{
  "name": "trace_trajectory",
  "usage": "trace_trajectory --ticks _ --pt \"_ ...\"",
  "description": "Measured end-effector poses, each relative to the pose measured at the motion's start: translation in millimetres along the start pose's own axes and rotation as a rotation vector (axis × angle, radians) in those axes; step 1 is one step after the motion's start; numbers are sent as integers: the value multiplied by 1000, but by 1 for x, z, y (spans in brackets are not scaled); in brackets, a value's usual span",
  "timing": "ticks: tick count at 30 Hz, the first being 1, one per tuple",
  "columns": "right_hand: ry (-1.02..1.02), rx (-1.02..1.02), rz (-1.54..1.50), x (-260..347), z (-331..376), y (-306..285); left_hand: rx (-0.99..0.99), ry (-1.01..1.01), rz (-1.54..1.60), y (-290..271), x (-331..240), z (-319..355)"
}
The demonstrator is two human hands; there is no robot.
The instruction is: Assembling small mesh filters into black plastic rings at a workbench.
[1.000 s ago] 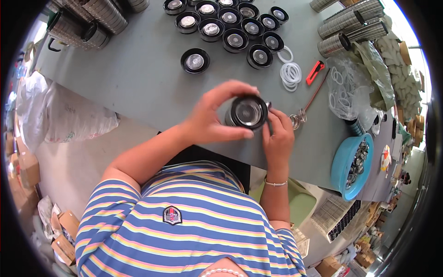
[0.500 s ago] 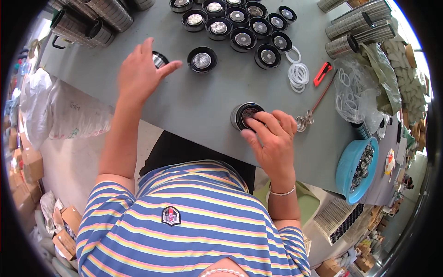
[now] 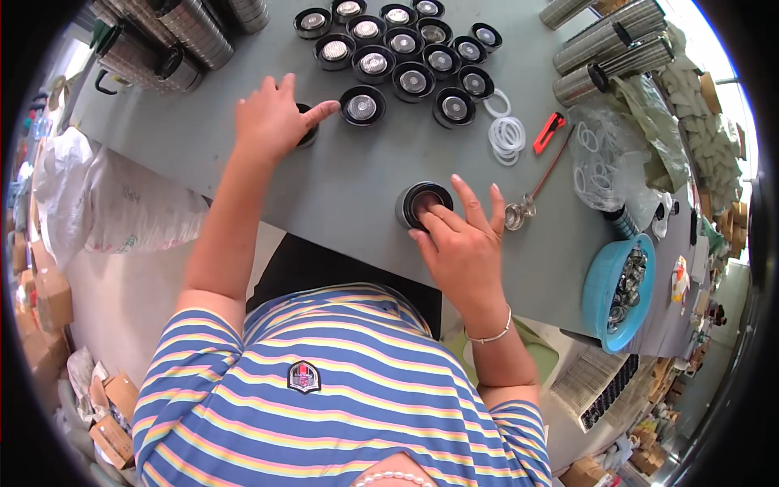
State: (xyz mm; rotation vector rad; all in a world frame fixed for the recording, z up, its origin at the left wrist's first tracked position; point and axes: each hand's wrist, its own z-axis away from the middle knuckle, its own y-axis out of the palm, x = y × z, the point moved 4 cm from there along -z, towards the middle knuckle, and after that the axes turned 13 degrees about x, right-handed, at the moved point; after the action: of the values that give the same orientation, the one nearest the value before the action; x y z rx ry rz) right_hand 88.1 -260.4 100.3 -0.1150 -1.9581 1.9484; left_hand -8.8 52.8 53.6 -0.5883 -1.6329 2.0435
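Note:
My left hand (image 3: 273,122) reaches far left over the table, its thumb stretched to the right and its other fingers pointing forward. Beneath it a black round lid (image 3: 307,130) is mostly hidden. My right hand (image 3: 466,252) is at a round black cup-like part (image 3: 408,204) near the table's front edge. Its index and middle fingers dip into the hollow, the thumb is by the rim, and the other two fingers are spread. Beside the left thumb stands a black-rimmed lid (image 3: 362,106) with a silver perforated disc. Several similar lids (image 3: 403,42) stand grouped behind it.
White sealing rings (image 3: 507,140) lie right of the lids, near a red utility knife (image 3: 549,133). A thin rod (image 3: 555,166) reaches toward small clear-looking rings (image 3: 519,214). A blue basin (image 3: 596,292) of metal parts stands at the right edge. Steel cylinders (image 3: 191,36) stand back left.
My left hand has shifted right and forward, closer to the standing lid. The right hand's fingers reach deeper into the black part, with the outer two spread apart. The view has shifted slightly.

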Motion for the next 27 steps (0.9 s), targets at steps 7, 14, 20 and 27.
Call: trace_trajectory --ticks 7,14,20,27 --pt "-58 -314 -548 -15 24 -4 74 1153 977 -13 -94 114" --pt "107 -499 -734 -58 40 15 265 923 1522 17 -85 111" --pt "124 -545 -618 -32 15 47 108 797 1314 33 -97 112" --pt "280 -576 -323 -76 47 39 125 806 1038 40 -85 102"
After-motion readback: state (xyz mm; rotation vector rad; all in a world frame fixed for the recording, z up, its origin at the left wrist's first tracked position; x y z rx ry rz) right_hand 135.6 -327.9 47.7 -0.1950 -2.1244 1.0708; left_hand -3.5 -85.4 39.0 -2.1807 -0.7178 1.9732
